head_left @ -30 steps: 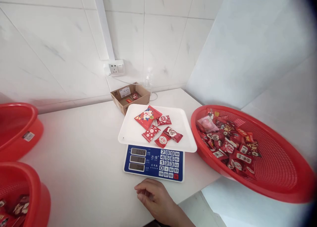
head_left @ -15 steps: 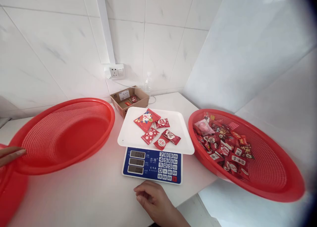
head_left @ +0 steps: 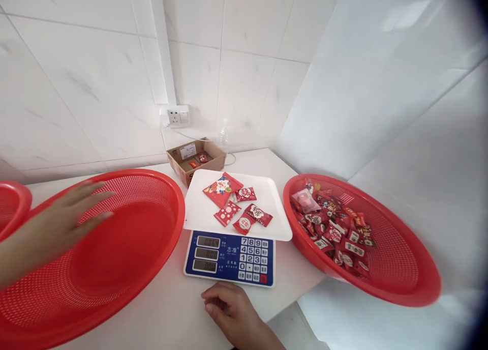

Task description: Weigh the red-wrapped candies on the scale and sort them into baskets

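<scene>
My left hand [head_left: 72, 220], slightly blurred, is held with fingers stretched out over a red mesh basket [head_left: 177, 207] with no contents visible. My right hand [head_left: 233, 309] lies loosely closed on the table just in front of a blue-and-white digital scale [head_left: 229, 258]; nothing shows in its fingers. On the scale's white pan [head_left: 196, 207] are a larger red packet [head_left: 221, 188], a polka-dot sachet [head_left: 227, 213], a dark red packet [head_left: 259, 214] and other small red sachets.
At right, a tilted red basket [head_left: 423, 268] holds many small packets [head_left: 335, 228] and overhangs the table edge. Behind the scale stand a cardboard box [head_left: 194, 174] and a clear bottle [head_left: 224, 135] near a wall socket [head_left: 178, 117]. Another red basket [head_left: 17, 195] is at far left.
My left hand has moved right, from the left basket's outer rim to above its inside. That basket sits nearer to me, and the far-left basket appears farther back. My right hand stays put.
</scene>
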Available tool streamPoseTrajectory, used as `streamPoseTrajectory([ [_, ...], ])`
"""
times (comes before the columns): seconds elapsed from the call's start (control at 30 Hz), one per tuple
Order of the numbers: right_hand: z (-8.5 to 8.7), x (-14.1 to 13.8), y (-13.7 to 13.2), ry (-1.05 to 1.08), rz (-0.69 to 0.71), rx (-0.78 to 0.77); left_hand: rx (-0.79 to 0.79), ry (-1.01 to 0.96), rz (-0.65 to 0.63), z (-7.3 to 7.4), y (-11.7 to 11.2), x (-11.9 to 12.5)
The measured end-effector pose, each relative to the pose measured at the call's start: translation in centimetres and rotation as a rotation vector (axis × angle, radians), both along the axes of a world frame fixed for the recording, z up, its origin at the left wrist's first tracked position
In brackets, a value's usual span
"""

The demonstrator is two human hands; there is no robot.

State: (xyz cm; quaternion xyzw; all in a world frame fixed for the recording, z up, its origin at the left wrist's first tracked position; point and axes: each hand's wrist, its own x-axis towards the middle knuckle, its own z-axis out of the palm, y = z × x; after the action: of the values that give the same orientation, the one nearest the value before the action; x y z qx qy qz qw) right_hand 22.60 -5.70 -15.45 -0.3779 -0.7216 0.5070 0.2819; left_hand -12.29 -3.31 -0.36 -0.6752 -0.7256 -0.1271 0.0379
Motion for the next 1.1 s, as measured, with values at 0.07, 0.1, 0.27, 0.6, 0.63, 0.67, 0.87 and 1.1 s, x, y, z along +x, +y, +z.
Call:
streamPoseTrajectory([
  [0.07, 0.0, -0.1, 0.0, -0.01, -0.002, -0.005, -0.069, -0.043, -0.167, -0.3, 1.3, 3.3],
  [0.1, 0.0, -0.1, 0.0, -0.014, -0.004, -0.007, -0.117, -0.047, -0.285, -0.3, 1.9, 5.4],
  [0.27, 0.1, -0.2, 0.0, -0.027, -0.014, 0.003, -0.171, 0.016, -0.693, 0.5, 6.0, 15.6],
  [0.6, -2.1, -0.1, -0.2, -0.021, -0.029, 0.084, -0.14, 0.13, -0.754, -1.5, 16.0, 25.6],
  [0.63, -2.3, -0.1, -0.2, -0.011, -0.021, 0.088, -0.149, 0.14, -0.747, -1.6, 16.5, 26.0],
  [0.67, -2.5, -0.1, -0.2, -0.001, -0.014, 0.088, -0.158, 0.144, -0.744, -1.7, 16.8, 26.3],
  [0.87, -2.2, 0.0, -0.4, 0.023, -0.04, 0.053, -0.144, 0.057, -0.692, 0.3, 16.3, 26.3],
  [1.1, -1.9, -0.2, 0.1, 0.026, 0.013, 0.05, -0.288, 0.06, -0.766, 1.1, 16.1, 25.1],
])
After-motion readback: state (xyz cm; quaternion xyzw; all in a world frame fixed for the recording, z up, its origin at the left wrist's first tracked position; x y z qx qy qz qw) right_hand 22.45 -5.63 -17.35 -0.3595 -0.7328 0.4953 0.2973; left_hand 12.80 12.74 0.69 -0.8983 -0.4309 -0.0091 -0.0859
